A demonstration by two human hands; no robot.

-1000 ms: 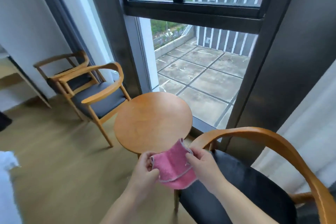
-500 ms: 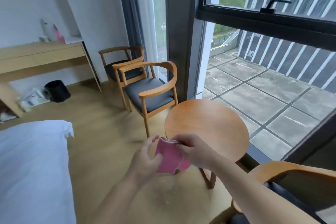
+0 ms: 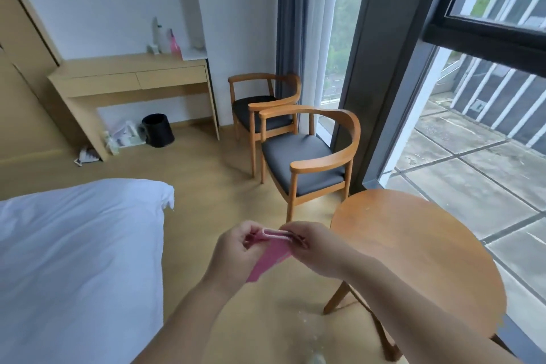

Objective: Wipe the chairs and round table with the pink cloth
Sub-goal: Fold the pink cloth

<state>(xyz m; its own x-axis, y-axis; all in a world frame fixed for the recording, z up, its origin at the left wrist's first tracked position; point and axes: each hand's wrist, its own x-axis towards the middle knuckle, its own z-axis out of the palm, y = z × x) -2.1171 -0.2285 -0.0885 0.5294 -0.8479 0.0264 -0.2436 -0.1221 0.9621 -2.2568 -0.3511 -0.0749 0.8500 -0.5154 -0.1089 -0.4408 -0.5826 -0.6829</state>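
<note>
Left hand [image 3: 235, 250], right hand [image 3: 314, 248] pinch pink cloth [image 3: 269, 260] | round table [image 3: 413, 260] right | chairs [image 3: 301, 161] ahead | bed [image 3: 74, 260] left

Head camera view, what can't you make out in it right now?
- The pink cloth: head view, upper edge covered by the left hand and right hand pinching it.
- The far chair: head view, front hidden behind the near chair.
- The round table: head view, near rim covered by the right forearm.
- The bottles on the desk: head view, too small and blurred to identify.
</note>
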